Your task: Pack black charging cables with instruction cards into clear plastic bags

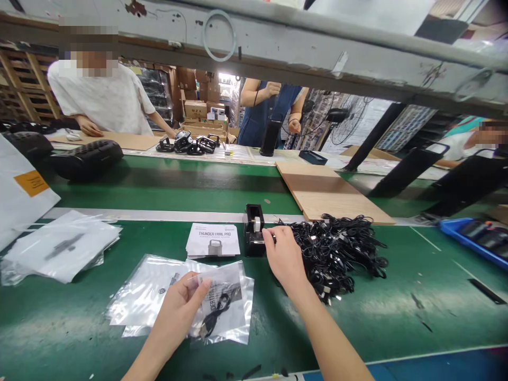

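My left hand (178, 309) pinches a clear plastic bag (224, 304) that has a black cable and a printed leaflet inside, holding it just above the green table. My right hand (283, 256) reaches to a black tape dispenser (254, 230), its fingertips curled at the dispenser's cutting end; whether they grip tape is too small to tell. A stack of white booklets (213, 241) printed "THUNDER TRAIL PRO" lies left of the dispenser. A big heap of coiled black cables (341, 248) sits right of my right hand.
Flat clear bags (138, 288) lie under my left hand, more bags (59, 248) at far left. A wooden board (329, 193) rests on the conveyor belt (178, 185). Black speakers (85, 157) stand at left, a blue tray (472, 235) at right. Other people work across the belt.
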`<act>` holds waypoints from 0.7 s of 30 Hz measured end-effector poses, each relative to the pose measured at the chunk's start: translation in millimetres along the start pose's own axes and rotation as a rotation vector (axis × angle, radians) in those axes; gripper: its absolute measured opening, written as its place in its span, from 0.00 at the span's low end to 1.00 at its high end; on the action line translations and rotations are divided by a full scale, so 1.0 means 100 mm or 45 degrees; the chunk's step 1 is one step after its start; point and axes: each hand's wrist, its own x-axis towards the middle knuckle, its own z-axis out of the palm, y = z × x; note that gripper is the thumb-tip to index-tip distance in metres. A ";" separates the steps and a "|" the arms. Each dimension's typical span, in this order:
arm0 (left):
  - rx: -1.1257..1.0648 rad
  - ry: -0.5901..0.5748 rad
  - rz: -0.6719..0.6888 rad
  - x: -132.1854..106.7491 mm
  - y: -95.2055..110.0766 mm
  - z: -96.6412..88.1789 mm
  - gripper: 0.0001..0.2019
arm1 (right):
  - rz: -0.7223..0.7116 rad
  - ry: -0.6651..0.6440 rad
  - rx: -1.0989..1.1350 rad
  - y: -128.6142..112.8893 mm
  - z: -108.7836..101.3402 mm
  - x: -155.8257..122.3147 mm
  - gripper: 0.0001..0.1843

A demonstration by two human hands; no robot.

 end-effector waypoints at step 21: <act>0.035 -0.032 0.028 0.03 -0.05 -0.03 0.14 | 0.037 -0.186 0.405 -0.05 0.08 -0.52 0.11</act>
